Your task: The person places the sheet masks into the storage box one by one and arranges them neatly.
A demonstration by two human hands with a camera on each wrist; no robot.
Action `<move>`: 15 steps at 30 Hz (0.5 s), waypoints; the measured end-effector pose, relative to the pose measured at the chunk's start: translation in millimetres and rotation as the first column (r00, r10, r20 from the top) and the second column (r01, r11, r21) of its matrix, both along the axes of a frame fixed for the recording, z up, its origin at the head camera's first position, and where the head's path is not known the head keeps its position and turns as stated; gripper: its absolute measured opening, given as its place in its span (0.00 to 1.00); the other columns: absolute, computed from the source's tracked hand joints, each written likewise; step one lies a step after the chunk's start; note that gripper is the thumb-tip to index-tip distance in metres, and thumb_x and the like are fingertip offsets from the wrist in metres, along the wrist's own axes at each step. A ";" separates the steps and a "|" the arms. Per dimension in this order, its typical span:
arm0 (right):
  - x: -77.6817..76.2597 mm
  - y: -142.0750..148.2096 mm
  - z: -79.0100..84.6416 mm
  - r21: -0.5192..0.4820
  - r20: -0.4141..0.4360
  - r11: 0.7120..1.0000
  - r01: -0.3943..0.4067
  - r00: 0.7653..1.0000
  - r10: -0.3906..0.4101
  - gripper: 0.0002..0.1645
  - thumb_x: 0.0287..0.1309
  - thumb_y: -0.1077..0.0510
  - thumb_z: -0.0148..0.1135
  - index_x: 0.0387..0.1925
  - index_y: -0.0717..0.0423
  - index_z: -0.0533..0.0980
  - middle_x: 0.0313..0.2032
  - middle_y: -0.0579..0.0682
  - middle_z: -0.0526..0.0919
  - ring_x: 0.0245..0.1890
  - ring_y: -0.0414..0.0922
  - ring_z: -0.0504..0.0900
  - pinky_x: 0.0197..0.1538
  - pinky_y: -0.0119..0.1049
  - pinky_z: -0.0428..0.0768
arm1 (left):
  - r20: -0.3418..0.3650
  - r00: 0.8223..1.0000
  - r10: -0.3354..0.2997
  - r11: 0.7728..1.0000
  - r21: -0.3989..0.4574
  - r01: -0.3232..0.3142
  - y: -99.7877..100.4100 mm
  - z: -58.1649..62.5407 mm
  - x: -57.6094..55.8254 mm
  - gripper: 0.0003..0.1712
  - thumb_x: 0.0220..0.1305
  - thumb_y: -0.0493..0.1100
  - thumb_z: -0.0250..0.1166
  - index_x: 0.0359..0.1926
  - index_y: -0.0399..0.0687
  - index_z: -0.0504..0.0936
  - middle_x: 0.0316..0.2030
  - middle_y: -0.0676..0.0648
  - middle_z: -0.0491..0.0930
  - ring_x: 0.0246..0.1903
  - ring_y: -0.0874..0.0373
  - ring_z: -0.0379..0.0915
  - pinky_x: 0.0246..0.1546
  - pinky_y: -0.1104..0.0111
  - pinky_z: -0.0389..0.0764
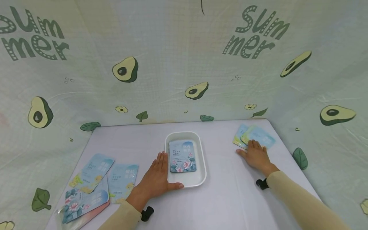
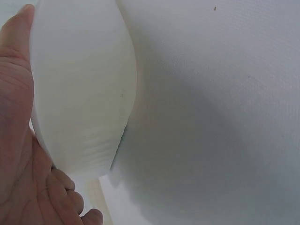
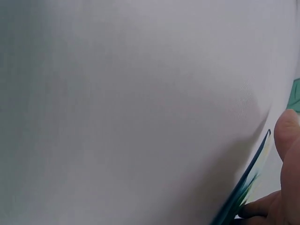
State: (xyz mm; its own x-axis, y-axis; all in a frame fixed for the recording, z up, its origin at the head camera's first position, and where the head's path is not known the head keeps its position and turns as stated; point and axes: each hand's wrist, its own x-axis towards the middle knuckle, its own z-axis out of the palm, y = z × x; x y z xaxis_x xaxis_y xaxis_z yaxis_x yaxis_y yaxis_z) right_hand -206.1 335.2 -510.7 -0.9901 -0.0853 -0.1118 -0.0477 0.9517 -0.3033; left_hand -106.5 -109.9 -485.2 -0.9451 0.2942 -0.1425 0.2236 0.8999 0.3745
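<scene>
My left hand lies against the near-left corner of a white tray, fingers straight along its side and thumb at the front rim. Inside the tray is a blue sachet with pink flowers. Up close, the left wrist view has the tray's outer wall beside the thumb and fingers. At the far right, my right hand touches the near edge of two overlapping light-blue and yellow sachets, thumb spread. The right wrist view catches a sachet's edge by the fingertips.
On the left side of the white table several sachets overlap: two light-blue ones with yellow, a flowered blue one and a pinkish one underneath. An avocado-print cloth hangs behind.
</scene>
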 end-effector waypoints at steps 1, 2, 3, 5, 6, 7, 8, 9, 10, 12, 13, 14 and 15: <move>1.0 -2.1 -0.5 0.000 -0.003 1.000 -0.010 1.000 0.010 0.61 0.76 0.29 0.51 0.74 0.83 0.51 0.75 0.83 0.51 0.76 0.78 0.49 0.72 0.81 0.45 | 0.002 1.000 0.000 1.000 0.000 0.000 -0.1 0.0 0.1 0.83 0.51 0.85 0.68 0.84 0.32 0.40 0.84 0.34 0.39 0.84 0.38 0.33 0.82 0.46 0.49; 1.9 -4.1 -1.6 0.002 -0.008 1.000 -0.021 1.000 0.021 0.61 0.76 0.29 0.50 0.75 0.82 0.51 0.75 0.83 0.51 0.76 0.78 0.49 0.72 0.81 0.45 | 0.004 1.000 0.001 1.000 -0.002 -0.001 -0.3 0.0 0.1 0.83 0.51 0.85 0.67 0.84 0.33 0.40 0.84 0.35 0.39 0.84 0.38 0.33 0.82 0.46 0.49; 2.3 -6.2 -2.8 0.005 -0.010 1.000 -0.031 0.999 0.031 0.61 0.76 0.29 0.50 0.75 0.82 0.51 0.76 0.83 0.51 0.77 0.78 0.49 0.72 0.81 0.44 | 0.005 1.000 0.001 1.000 -0.002 -0.001 -0.4 0.1 0.1 0.83 0.51 0.85 0.67 0.84 0.32 0.39 0.84 0.35 0.39 0.84 0.38 0.33 0.82 0.46 0.49; 3.5 -10.8 -5.2 0.017 -0.014 0.998 -0.053 0.998 0.053 0.60 0.76 0.28 0.50 0.76 0.81 0.52 0.76 0.82 0.51 0.77 0.77 0.49 0.74 0.80 0.44 | 0.009 1.000 0.000 1.000 -0.002 0.000 -0.6 0.4 0.2 0.83 0.51 0.85 0.67 0.84 0.32 0.39 0.84 0.34 0.39 0.84 0.38 0.32 0.82 0.46 0.49; 4.2 -13.1 -6.6 0.020 -0.015 0.998 -0.065 0.998 0.066 0.60 0.76 0.28 0.49 0.76 0.80 0.52 0.76 0.81 0.52 0.78 0.77 0.49 0.74 0.79 0.44 | 0.012 1.000 0.000 1.000 -0.002 0.000 -0.6 0.6 0.2 0.83 0.51 0.85 0.67 0.84 0.32 0.39 0.84 0.35 0.39 0.84 0.38 0.32 0.82 0.46 0.49; 5.3 -15.8 -7.5 0.024 -0.018 0.997 -0.079 0.997 0.079 0.60 0.76 0.28 0.49 0.76 0.79 0.53 0.77 0.80 0.52 0.78 0.76 0.49 0.75 0.79 0.44 | 0.011 1.000 0.000 1.000 -0.002 0.000 -0.6 0.6 0.1 0.83 0.51 0.85 0.67 0.84 0.32 0.39 0.84 0.35 0.39 0.84 0.38 0.32 0.82 0.46 0.49; 6.5 -18.7 -8.3 0.028 -0.021 0.995 -0.092 0.995 0.093 0.59 0.76 0.28 0.49 0.76 0.79 0.53 0.77 0.80 0.53 0.78 0.76 0.49 0.75 0.78 0.44 | 0.012 1.000 0.000 1.000 -0.003 0.000 -0.6 0.7 0.1 0.83 0.51 0.85 0.67 0.84 0.32 0.39 0.84 0.34 0.39 0.84 0.38 0.32 0.82 0.46 0.49; 8.0 -21.9 -8.6 0.031 -0.023 0.994 -0.108 0.994 0.109 0.58 0.76 0.29 0.49 0.77 0.79 0.54 0.77 0.79 0.53 0.79 0.75 0.49 0.76 0.77 0.45 | 0.012 1.000 -0.001 1.000 -0.003 0.001 -0.6 0.6 0.1 0.83 0.51 0.85 0.67 0.84 0.32 0.39 0.84 0.34 0.39 0.84 0.38 0.32 0.82 0.46 0.49; 10.1 -25.3 -8.6 0.031 -0.028 0.992 -0.125 0.992 0.126 0.58 0.76 0.29 0.50 0.76 0.78 0.55 0.77 0.78 0.54 0.79 0.75 0.50 0.76 0.76 0.45 | 0.012 1.000 -0.001 1.000 -0.004 0.001 -0.6 0.7 0.0 0.83 0.51 0.85 0.67 0.84 0.32 0.40 0.84 0.35 0.39 0.84 0.39 0.32 0.82 0.46 0.49; 14.6 -32.6 -7.9 0.030 -0.044 0.985 -0.169 0.984 0.171 0.57 0.76 0.30 0.52 0.76 0.78 0.57 0.77 0.77 0.57 0.78 0.74 0.52 0.76 0.76 0.48 | 0.012 1.000 -0.001 1.000 -0.003 0.001 -0.5 0.8 0.0 0.83 0.51 0.85 0.67 0.84 0.33 0.40 0.85 0.35 0.39 0.84 0.39 0.32 0.82 0.46 0.49; 16.8 -36.2 -7.9 0.033 -0.053 0.980 -0.194 0.979 0.196 0.56 0.75 0.31 0.54 0.75 0.78 0.58 0.77 0.77 0.58 0.78 0.74 0.54 0.76 0.75 0.49 | 0.012 1.000 -0.001 1.000 -0.002 0.001 -0.5 0.8 -0.1 0.83 0.51 0.85 0.67 0.84 0.33 0.40 0.85 0.35 0.39 0.84 0.39 0.32 0.82 0.46 0.49; 18.9 -39.6 -8.4 0.038 -0.059 0.975 -0.218 0.974 0.220 0.56 0.75 0.31 0.54 0.75 0.77 0.59 0.77 0.76 0.59 0.79 0.73 0.55 0.77 0.74 0.50 | 0.014 1.000 0.000 1.000 0.000 0.000 -0.4 1.1 -0.2 0.83 0.51 0.85 0.67 0.84 0.33 0.40 0.85 0.35 0.39 0.84 0.39 0.32 0.82 0.46 0.48; 21.2 -43.2 -8.5 0.039 -0.068 0.969 -0.243 0.967 0.245 0.55 0.74 0.31 0.56 0.75 0.76 0.60 0.76 0.75 0.60 0.78 0.72 0.56 0.76 0.74 0.51 | 0.016 1.000 0.001 1.000 0.003 -0.001 -0.4 1.2 -0.3 0.83 0.51 0.85 0.68 0.84 0.33 0.40 0.85 0.35 0.39 0.84 0.39 0.32 0.82 0.46 0.48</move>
